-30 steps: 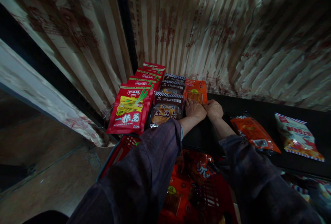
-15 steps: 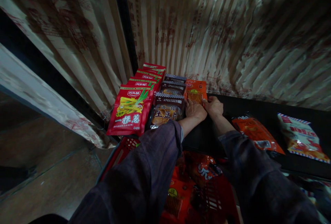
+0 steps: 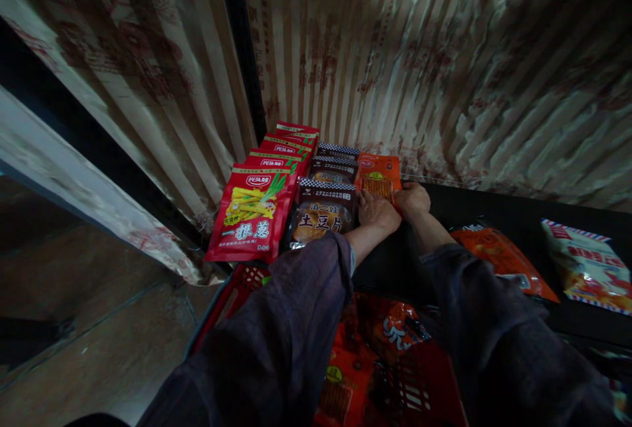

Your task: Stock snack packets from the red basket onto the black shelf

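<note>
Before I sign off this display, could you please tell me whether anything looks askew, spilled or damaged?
I see nothing spilled or torn. The orange bag and white bag look odd: they lie slanted on the right of the black shelf, apart from the overlapping red packets and brown packets.

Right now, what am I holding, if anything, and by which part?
Your left hand touches the near edge of the orange packet beside the brown packets, your right hand its near right corner; pinched or just pressed, I can't tell.

glossy plastic packets [image 3: 251, 213], matt shelf [image 3: 380, 270], cloth sleeves [image 3: 296, 302].
</note>
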### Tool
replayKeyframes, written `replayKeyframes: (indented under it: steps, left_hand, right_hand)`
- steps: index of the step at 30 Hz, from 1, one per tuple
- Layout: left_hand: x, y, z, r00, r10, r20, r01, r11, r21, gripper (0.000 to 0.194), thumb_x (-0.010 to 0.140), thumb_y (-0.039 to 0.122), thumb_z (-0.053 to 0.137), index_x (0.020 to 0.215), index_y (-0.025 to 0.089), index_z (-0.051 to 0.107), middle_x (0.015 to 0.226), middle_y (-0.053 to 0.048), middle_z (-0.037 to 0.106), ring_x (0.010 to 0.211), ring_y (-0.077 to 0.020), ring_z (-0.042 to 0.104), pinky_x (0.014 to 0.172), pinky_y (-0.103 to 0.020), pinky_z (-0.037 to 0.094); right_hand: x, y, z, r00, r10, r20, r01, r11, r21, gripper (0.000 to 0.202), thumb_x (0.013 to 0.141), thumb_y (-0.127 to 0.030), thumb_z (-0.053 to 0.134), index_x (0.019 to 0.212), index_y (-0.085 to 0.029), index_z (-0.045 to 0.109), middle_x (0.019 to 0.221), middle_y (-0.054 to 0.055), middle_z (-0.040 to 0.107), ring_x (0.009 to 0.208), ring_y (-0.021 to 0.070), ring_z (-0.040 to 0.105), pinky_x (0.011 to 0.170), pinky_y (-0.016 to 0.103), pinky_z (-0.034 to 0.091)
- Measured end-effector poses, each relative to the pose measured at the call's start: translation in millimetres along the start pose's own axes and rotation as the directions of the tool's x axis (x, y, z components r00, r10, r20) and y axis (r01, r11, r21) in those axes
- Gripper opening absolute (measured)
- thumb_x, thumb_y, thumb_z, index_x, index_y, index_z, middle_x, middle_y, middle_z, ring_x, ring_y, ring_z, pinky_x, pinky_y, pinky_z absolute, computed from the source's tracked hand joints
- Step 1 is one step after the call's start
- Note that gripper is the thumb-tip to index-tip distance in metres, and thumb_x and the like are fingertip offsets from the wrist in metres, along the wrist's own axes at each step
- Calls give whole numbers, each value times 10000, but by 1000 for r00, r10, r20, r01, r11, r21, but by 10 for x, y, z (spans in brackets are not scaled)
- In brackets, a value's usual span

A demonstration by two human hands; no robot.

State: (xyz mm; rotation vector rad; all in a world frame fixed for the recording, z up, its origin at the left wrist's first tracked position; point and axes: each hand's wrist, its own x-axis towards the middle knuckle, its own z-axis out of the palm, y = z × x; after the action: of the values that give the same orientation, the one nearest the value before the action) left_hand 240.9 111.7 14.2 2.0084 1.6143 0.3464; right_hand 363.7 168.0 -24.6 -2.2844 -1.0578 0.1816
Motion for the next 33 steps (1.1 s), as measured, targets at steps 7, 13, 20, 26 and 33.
replayKeyframes:
  steps: [7,13,20,26,33]
  left_hand:
    - [6,-6,20,1000,0,15,-1,1000,6,770,825,360,518,1467,-22,333,1603,-214,186,1505,-300,101,1218,-380,151]
    - [-14,1,22,1000,-17,4,17,1000,-22,698,858,238,426,1488,-22,276,1613,-198,145,1507,-274,92,1213,-391,162]
    - [-3,-16,31,1000,-6,-4,6,1000,-26,671,862,170,382,1488,-39,261,1614,-198,142,1507,-273,83,1213,-384,152]
    - [-2,-37,57,1000,-16,-7,16,1000,-18,621,898,136,303,1500,-10,262,1621,-167,149,1508,-241,75,1211,-349,150]
    - [-88,-4,47,996,56,-70,-57,998,-18,583,923,75,165,1479,39,338,1613,-131,220,1509,-186,79,1223,-341,130]
  right_hand:
    - [-71,-3,-52,998,-54,-11,54,998,-25,385,781,-223,605,1157,-176,669,1060,149,716,1041,307,658,903,437,497]
    - [-147,2,-61,979,-203,-9,203,979,-36,400,798,-247,625,1190,-184,666,1083,130,697,1058,260,636,989,412,454]
    - [-145,-20,-32,975,-220,2,220,974,-61,306,800,-213,592,1064,-156,735,985,129,690,955,251,650,916,374,497]
    - [-242,-33,-78,968,-250,33,252,964,-89,326,830,-189,545,1095,-145,730,1101,166,672,1049,279,639,960,401,477]
    - [-428,-142,-303,938,-344,38,346,936,-68,336,831,-150,543,1120,-122,712,1292,167,606,1212,272,557,1072,393,402]
